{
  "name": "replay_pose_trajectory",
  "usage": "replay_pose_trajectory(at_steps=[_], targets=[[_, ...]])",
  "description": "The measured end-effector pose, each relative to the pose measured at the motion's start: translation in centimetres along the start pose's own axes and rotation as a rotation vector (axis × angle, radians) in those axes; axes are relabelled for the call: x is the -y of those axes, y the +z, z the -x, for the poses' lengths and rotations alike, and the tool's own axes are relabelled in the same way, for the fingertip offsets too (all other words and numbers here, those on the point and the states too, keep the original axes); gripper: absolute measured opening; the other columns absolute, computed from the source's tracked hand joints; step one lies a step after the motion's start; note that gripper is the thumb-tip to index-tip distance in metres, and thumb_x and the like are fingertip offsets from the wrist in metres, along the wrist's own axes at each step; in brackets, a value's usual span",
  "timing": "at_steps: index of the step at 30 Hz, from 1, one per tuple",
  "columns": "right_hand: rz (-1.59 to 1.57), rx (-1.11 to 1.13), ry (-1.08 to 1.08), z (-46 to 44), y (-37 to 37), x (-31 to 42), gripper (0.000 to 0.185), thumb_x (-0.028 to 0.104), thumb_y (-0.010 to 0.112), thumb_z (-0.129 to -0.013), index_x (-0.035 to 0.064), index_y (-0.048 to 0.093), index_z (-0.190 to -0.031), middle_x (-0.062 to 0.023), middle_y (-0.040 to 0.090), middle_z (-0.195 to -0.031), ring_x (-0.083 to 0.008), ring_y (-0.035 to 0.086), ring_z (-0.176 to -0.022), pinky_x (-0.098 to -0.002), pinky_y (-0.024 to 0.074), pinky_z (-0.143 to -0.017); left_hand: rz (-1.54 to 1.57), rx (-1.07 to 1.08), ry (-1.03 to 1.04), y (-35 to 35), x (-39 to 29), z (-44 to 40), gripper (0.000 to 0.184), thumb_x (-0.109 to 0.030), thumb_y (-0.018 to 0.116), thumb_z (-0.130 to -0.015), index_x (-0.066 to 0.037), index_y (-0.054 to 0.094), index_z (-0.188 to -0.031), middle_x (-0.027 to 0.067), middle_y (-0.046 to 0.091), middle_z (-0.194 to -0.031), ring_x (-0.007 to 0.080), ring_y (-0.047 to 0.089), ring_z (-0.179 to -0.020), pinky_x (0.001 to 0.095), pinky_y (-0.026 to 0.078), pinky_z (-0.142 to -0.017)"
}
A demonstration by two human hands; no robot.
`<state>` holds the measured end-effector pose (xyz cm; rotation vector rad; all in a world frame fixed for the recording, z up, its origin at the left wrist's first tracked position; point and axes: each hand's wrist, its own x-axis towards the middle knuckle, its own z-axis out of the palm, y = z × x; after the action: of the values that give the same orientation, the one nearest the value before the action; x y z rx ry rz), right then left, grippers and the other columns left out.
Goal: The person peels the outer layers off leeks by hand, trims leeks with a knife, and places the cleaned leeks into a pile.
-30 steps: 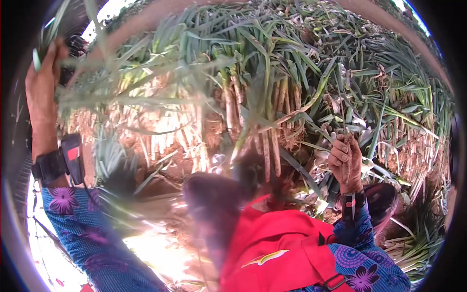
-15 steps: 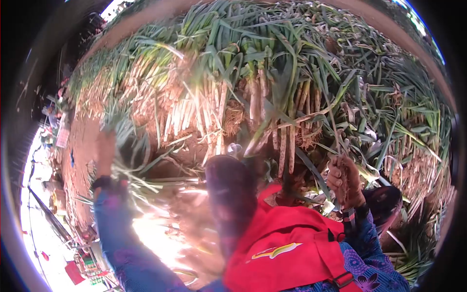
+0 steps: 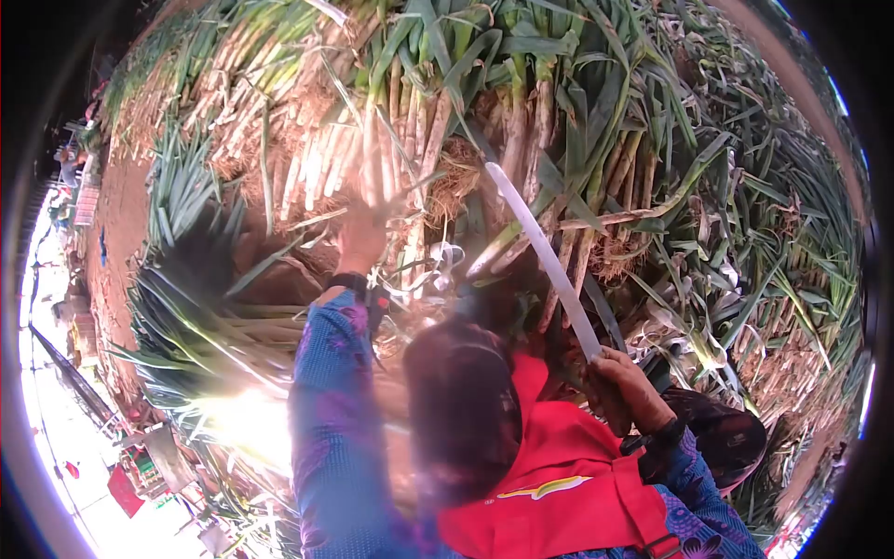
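My right hand (image 3: 626, 387) is wrapped round the handle of a knife, whose long pale blade (image 3: 545, 256) points up and left over the leeks. Stretched forward, my left hand (image 3: 361, 238) is blurred by motion at the root ends of the standing leeks (image 3: 400, 140); its fingers cannot be made out. Roots and soil cling to the leeks' lower ends. To the left of my left arm lies a pile of leeks (image 3: 214, 317) with green leaves spread leftward.
A red apron (image 3: 568, 475) covers my front. My dark-clad knees (image 3: 461, 410) stick out on either side. More leeks (image 3: 782, 307) are heaped at the right. Bare brown soil (image 3: 121, 242) shows at the far left, near crates.
My left hand has swung from the far left towards the middle and released the leaves it held. My right hand has turned, and the knife blade now shows clearly. The view has shifted.
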<state>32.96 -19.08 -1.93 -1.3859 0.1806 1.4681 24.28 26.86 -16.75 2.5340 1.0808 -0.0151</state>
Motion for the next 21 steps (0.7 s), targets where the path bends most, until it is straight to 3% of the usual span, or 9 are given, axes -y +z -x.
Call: replay_pose_trajectory(at_steps=[1,4,7,8,11,12,16,19,21], targets=[[0.013,-0.019,0.020,-0.3,-0.1,0.1,0.026,0.030,0.051,-0.096,0.0054,0.053,-0.102,-0.0050,0.055,-0.072,-0.0143,0.055,-0.053,-0.0267,0.0461,-0.047,0.051,-0.027,0.058,0.9,-1.0,0.4,0.035,-0.035,0.055,-0.093,-0.016,0.064,-0.120,0.0181,0.068,-0.105,0.0373,0.065,-0.094,0.0445,0.049,-0.086],[0.072,-0.029,0.047,-1.9,-0.7,-0.1,0.025,0.030,0.052,-0.096,0.0046,0.052,-0.099,-0.0042,0.055,-0.072,-0.0125,0.054,-0.056,-0.0268,0.0477,-0.051,0.117,0.029,-0.087,3.3,-3.2,0.7,0.027,-0.028,0.057,-0.092,-0.012,0.065,-0.112,0.0181,0.067,-0.104,0.0384,0.064,-0.094,0.0459,0.049,-0.082],[0.143,-0.041,0.057,-2.8,-0.8,0.2,0.027,0.030,0.054,-0.096,0.0040,0.052,-0.103,-0.0034,0.055,-0.073,-0.0119,0.055,-0.058,-0.0274,0.0489,-0.052,0.155,-0.176,-0.033,5.9,-3.9,1.0,0.018,-0.020,0.059,-0.089,-0.010,0.062,-0.103,0.0178,0.065,-0.101,0.0399,0.062,-0.093,0.0481,0.049,-0.076],[0.148,-0.045,0.062,-3.0,-0.7,0.2,0.028,0.030,0.054,-0.096,0.0037,0.052,-0.106,-0.0032,0.055,-0.073,-0.0118,0.055,-0.058,-0.0273,0.0490,-0.053,0.192,-0.240,0.031,6.5,-4.1,1.1,0.017,-0.012,0.057,-0.086,-0.009,0.058,-0.103,0.0163,0.062,-0.099,0.0413,0.061,-0.088,0.0498,0.049,-0.071],[0.177,-0.042,0.070,-3.6,-0.5,0.0,0.032,0.030,0.054,-0.096,0.0029,0.053,-0.111,-0.0029,0.056,-0.074,-0.0114,0.056,-0.059,-0.0269,0.0494,-0.053,0.185,-0.329,0.111,6.9,-5.8,2.0,0.021,-0.007,0.053,-0.086,-0.009,0.055,-0.106,0.0161,0.060,-0.100,0.0419,0.061,-0.086,0.0512,0.049,-0.071],[0.194,-0.031,0.070,-3.9,-0.7,-0.3,0.033,0.031,0.054,-0.096,0.0026,0.053,-0.112,-0.0030,0.056,-0.074,-0.0113,0.056,-0.059,-0.0267,0.0495,-0.053,0.196,-0.343,0.044,7.8,-5.4,1.7,0.023,-0.006,0.052,-0.085,-0.008,0.054,-0.108,0.0178,0.060,-0.101,0.0423,0.061,-0.088,0.0520,0.048,-0.071],[0.210,-0.020,0.073,-4.4,-0.2,-0.6,0.033,0.031,0.055,-0.095,0.0021,0.053,-0.111,-0.0038,0.056,-0.075,-0.0116,0.055,-0.057,-0.0252,0.0464,-0.050,0.229,-0.415,-0.017,9.6,-4.7,0.9,0.020,-0.010,0.052,-0.088,-0.008,0.053,-0.108,0.0199,0.063,-0.097,0.0435,0.061,-0.088,0.0525,0.048,-0.071],[0.260,-0.019,0.070,-4.8,0.2,-0.2,0.036,0.031,0.054,-0.095,0.0006,0.057,-0.114,-0.0039,0.060,-0.079,-0.0101,0.056,-0.060,-0.0250,0.0480,-0.054,0.207,-0.337,-0.056,9.6,-4.0,0.3,0.020,-0.013,0.049,-0.091,-0.010,0.053,-0.110,0.0204,0.066,-0.096,0.0429,0.062,-0.089,0.0518,0.048,-0.072],[0.280,0.002,0.057,-5.1,0.1,0.0,0.036,0.030,0.054,-0.095,0.0006,0.057,-0.115,-0.0037,0.060,-0.079,-0.0101,0.056,-0.060,-0.0249,0.0474,-0.054,0.240,-0.146,-0.149,9.1,-3.6,0.2,0.029,-0.022,0.050,-0.092,-0.012,0.057,-0.119,0.0216,0.067,-0.097,0.0416,0.063,-0.092,0.0508,0.048,-0.075]])
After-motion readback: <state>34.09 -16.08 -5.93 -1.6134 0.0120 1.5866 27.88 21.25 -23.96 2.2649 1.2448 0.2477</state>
